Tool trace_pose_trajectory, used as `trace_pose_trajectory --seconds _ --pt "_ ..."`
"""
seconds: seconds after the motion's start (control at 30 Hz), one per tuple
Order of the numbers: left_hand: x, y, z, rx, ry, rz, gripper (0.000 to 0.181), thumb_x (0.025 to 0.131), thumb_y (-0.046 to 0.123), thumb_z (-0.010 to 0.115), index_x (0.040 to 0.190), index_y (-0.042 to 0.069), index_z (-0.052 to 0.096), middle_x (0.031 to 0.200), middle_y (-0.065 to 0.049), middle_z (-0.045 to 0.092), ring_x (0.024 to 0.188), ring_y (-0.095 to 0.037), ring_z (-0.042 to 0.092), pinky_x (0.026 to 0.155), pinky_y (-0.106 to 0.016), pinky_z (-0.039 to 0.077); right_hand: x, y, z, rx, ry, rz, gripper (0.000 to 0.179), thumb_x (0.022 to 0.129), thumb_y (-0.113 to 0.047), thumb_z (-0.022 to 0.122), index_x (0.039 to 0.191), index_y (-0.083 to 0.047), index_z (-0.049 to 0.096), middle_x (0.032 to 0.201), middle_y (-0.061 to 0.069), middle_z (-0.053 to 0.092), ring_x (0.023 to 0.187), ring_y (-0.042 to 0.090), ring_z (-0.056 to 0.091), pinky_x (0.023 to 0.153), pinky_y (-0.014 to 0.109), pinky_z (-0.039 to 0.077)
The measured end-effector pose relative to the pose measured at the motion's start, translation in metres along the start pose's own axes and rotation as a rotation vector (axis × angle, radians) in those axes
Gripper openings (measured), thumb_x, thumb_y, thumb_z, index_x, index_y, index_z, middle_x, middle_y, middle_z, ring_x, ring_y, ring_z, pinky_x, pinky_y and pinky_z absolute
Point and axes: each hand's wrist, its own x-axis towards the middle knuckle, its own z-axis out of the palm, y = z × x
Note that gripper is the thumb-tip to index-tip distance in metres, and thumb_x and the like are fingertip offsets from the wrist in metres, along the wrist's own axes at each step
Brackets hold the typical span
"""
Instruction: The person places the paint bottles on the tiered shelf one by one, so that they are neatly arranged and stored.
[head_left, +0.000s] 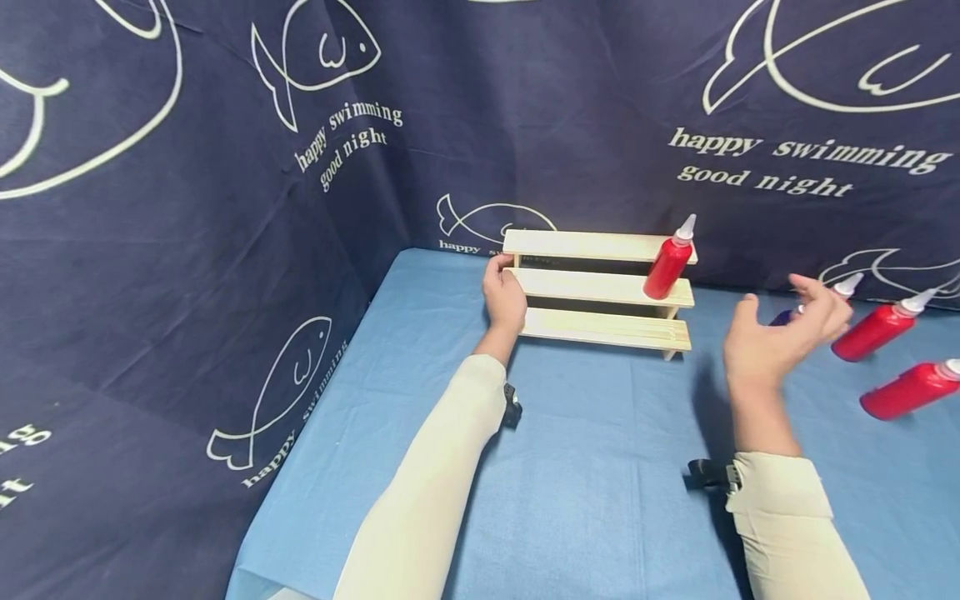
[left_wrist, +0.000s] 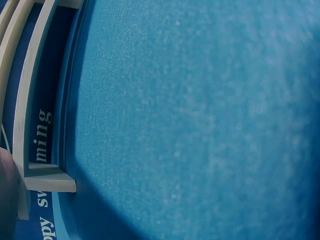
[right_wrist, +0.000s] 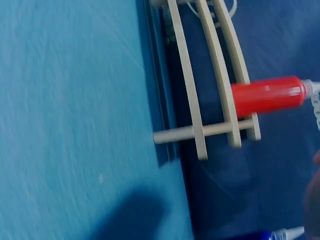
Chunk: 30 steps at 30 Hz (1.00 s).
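Note:
A three-tier wooden display stand stands near the back of the table. My left hand grips its left end, fingers curled around the side by the middle shelf. One red squeeze bottle with a white pointed cap stands upright on the middle shelf, towards the right end. To the right of the stand, my right hand is raised with fingers spread and nothing held. Behind it, a dark blue bottle is mostly hidden. In the right wrist view, part of the right hand shows at the edge.
Two more red bottles, one farther back and one nearer, are at the right. Another white cap shows behind the right hand. A blue cloth covers the table; a dark fish-print curtain hangs behind and at the left.

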Motion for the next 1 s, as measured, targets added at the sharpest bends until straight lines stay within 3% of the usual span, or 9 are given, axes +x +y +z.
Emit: trace_pose_trajectory --seconds 0.13,0.3,0.43,0.57,0.63,0.8,1.0 --pt "-0.001 0.001 0.0 -0.003 -0.005 -0.002 0.031 0.102 -0.001 0.041 0.118 -0.003 0.067 0.125 -0.021 0.07 0.119 -0.03 0.063 0.104 -0.039 0.05 0.005 -0.007 -0.012 -0.001 0.099 0.015 0.036 0.087 -0.011 0.073 0.117 -0.02 0.056 0.126 -0.012 0.042 0.133 0.003 0.038 0.114 0.021 0.034" --pt "-0.001 0.001 0.001 -0.009 0.0 0.001 0.03 0.101 -0.002 0.041 0.117 -0.004 0.067 0.124 -0.021 0.069 0.116 -0.029 0.062 0.102 -0.037 0.05 0.016 0.012 -0.023 -0.09 0.14 0.15 0.05 0.087 -0.014 0.077 0.12 -0.022 0.041 0.133 -0.011 0.038 0.13 -0.005 0.036 0.107 0.016 0.034" --pt "-0.001 0.0 0.001 -0.006 0.001 0.003 0.03 0.102 -0.002 0.041 0.118 -0.004 0.067 0.125 -0.02 0.069 0.119 -0.028 0.062 0.104 -0.038 0.05 0.026 0.038 -0.029 -0.156 0.073 0.343 0.061 0.086 -0.017 0.081 0.127 -0.029 0.038 0.132 -0.019 0.035 0.123 -0.011 0.034 0.099 0.017 0.036" --pt "-0.001 0.0 0.001 -0.003 0.0 0.005 0.03 0.102 -0.002 0.041 0.118 -0.005 0.066 0.125 -0.021 0.069 0.121 -0.029 0.062 0.106 -0.04 0.049 0.032 0.056 -0.035 -0.195 -0.05 0.551 0.069 0.081 -0.016 0.082 0.129 -0.039 0.039 0.127 -0.023 0.032 0.12 -0.009 0.033 0.099 0.018 0.034" --pt "-0.001 0.0 0.001 -0.001 0.003 0.006 0.029 0.101 -0.002 0.041 0.117 -0.004 0.066 0.124 -0.021 0.069 0.12 -0.03 0.062 0.106 -0.04 0.049 0.033 0.064 -0.036 -0.192 -0.106 0.618 0.07 0.08 -0.012 0.079 0.129 -0.041 0.038 0.127 -0.022 0.032 0.119 -0.007 0.035 0.097 0.018 0.034" --pt "-0.001 -0.001 0.001 0.003 0.011 -0.005 0.029 0.101 -0.002 0.041 0.116 -0.004 0.067 0.123 -0.021 0.069 0.119 -0.029 0.063 0.105 -0.039 0.049 0.031 0.078 -0.036 -0.133 -0.188 0.72 0.071 0.081 -0.004 0.075 0.129 -0.041 0.037 0.129 -0.022 0.034 0.113 -0.004 0.039 0.092 0.017 0.035" --pt "0.0 -0.002 0.001 -0.006 0.003 -0.003 0.029 0.102 -0.002 0.042 0.116 -0.003 0.066 0.123 -0.021 0.069 0.116 -0.028 0.062 0.104 -0.038 0.049 0.03 0.086 -0.035 -0.111 -0.236 0.716 0.059 0.086 -0.003 0.07 0.124 -0.036 0.04 0.119 -0.02 0.038 0.099 -0.001 0.044 0.078 0.011 0.041"
